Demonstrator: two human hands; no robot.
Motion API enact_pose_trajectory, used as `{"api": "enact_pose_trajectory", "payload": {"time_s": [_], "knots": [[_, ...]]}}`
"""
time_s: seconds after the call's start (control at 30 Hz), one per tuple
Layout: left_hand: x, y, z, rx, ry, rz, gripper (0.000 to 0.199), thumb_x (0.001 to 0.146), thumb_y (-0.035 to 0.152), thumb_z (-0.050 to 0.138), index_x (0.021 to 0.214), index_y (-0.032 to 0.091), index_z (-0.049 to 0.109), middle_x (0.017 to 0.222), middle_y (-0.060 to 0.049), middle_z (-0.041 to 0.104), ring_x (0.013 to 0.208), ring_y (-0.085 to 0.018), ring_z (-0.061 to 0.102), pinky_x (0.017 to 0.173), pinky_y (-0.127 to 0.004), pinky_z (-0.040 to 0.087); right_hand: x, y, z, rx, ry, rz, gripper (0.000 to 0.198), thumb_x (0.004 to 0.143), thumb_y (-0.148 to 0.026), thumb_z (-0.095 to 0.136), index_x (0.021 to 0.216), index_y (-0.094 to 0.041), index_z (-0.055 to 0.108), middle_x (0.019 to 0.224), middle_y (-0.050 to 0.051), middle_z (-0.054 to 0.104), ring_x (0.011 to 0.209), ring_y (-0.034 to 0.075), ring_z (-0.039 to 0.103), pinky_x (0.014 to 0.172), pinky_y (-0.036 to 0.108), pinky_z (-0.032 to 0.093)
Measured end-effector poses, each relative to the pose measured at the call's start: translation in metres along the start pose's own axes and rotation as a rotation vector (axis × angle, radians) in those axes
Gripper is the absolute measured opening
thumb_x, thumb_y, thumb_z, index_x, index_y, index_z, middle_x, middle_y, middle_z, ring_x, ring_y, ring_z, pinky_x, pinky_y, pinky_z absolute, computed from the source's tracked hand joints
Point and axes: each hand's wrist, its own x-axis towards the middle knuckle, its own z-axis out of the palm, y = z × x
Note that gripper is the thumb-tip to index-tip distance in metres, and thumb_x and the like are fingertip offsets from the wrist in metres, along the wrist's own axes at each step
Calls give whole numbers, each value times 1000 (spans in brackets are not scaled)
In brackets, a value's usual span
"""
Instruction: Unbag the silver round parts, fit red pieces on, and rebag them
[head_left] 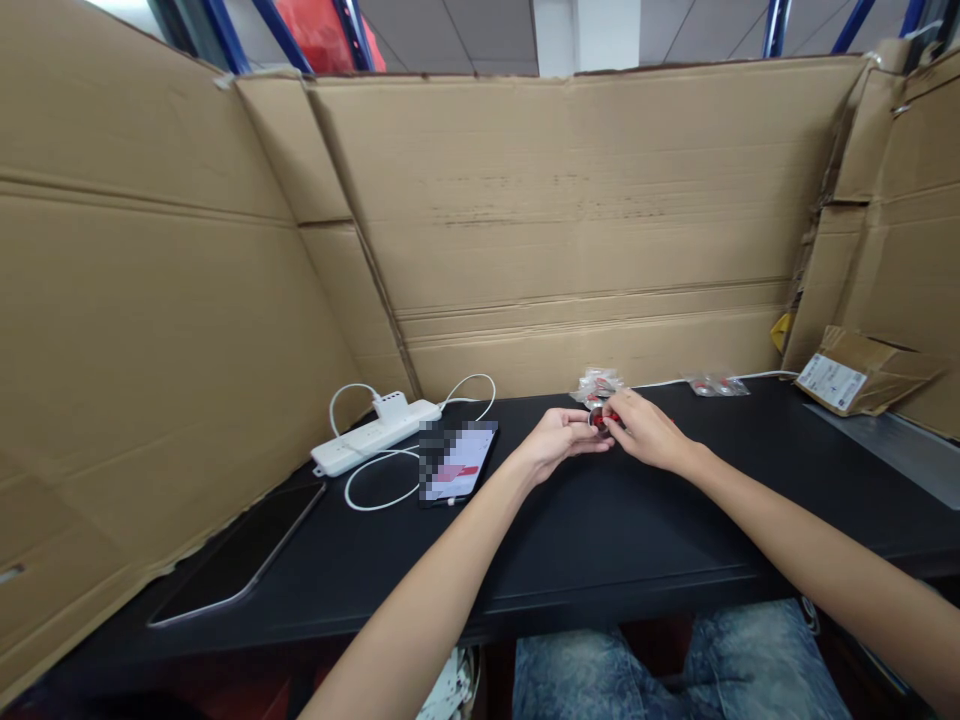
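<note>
Between my two hands is a small round red-and-silver piece [598, 420], too small to name more exactly. My left hand [564, 440] grips its left side between thumb and fingers. From the right, my right hand [637, 428] pinches at the same piece, its fingertips close together and partly hiding it. Just behind my hands lies a heap of small clear plastic bags [598, 384] with bits of red and silver in them.
More small bags [716, 385] lie at the back right, near an opened brown package [862, 370]. Left of my hands are a phone [459, 465], a white power strip [375, 437] with looping cables, and a dark tablet [244, 550]. Cardboard walls [585, 200] enclose the black table [600, 540].
</note>
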Motion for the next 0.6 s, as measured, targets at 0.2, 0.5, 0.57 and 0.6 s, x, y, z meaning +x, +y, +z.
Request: {"api": "enact_pose_trajectory", "payload": {"time_s": [0.2,0.5,0.57,0.6], "knots": [[0,0,0,6,8,0,16,74,7,71,90,5,71,89,-15,74,83,-21,72,96,-40,52,0,-3,-3,-37,-8,26,6,91,-17,49,87,-18,54,86,8,60,82,20,55,73,32,46],[-1,0,1,36,-31,9,15,76,10,71,90,5,70,87,-15,73,85,-23,72,94,-40,53,-1,1,0,-24,-26,-62,10,92,-15,49,91,-18,59,91,8,61,90,20,57,80,33,47],[-1,0,0,35,-34,11,17,77,10,70,93,4,70,88,-16,73,87,-23,72,94,-40,53,-1,1,0,-47,-24,-56,13,93,-16,47,90,-18,60,89,8,60,89,20,57,79,33,48],[-1,-1,0,33,-34,12,18,77,10,70,94,4,70,89,-16,73,87,-24,72,94,-40,53,-1,1,0,-59,-22,-49,15,94,-17,47,89,-18,61,89,8,60,88,20,57,79,33,48]]}}
